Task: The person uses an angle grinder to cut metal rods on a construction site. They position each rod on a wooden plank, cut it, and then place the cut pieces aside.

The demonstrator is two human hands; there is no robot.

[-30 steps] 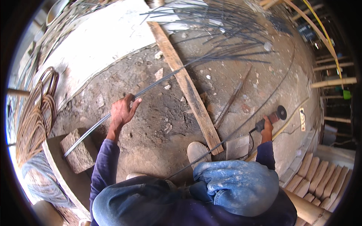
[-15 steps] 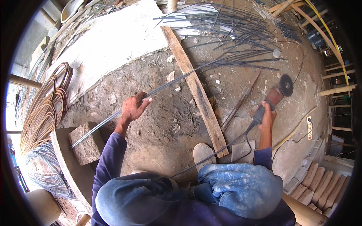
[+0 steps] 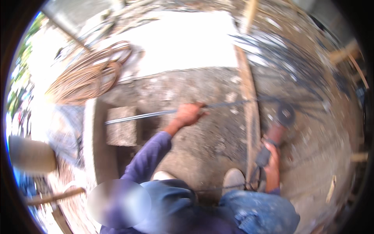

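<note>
Several thin steel rods run crosswise, their left ends on a rough concrete block and their right part across a wooden plank. My left hand is closed over the rods between block and plank, its fingertips blurred. In my right hand is an angle grinder, gripped by its dark body. Its round disc points away from me, to the right of the plank and just near of the rods; blur hides whether they touch. A dark cord leads from the grinder back towards my legs.
Coils of brown rod lie far left, behind a low concrete wall and a pale bucket. A white sheet covers the far ground. More dark rods are piled far right. My shoe is beside the plank.
The view has swung left and blurred, shifting the scene rightward. My right hand has brought the grinder closer to the plank and the rods. My left hand stays on the rods.
</note>
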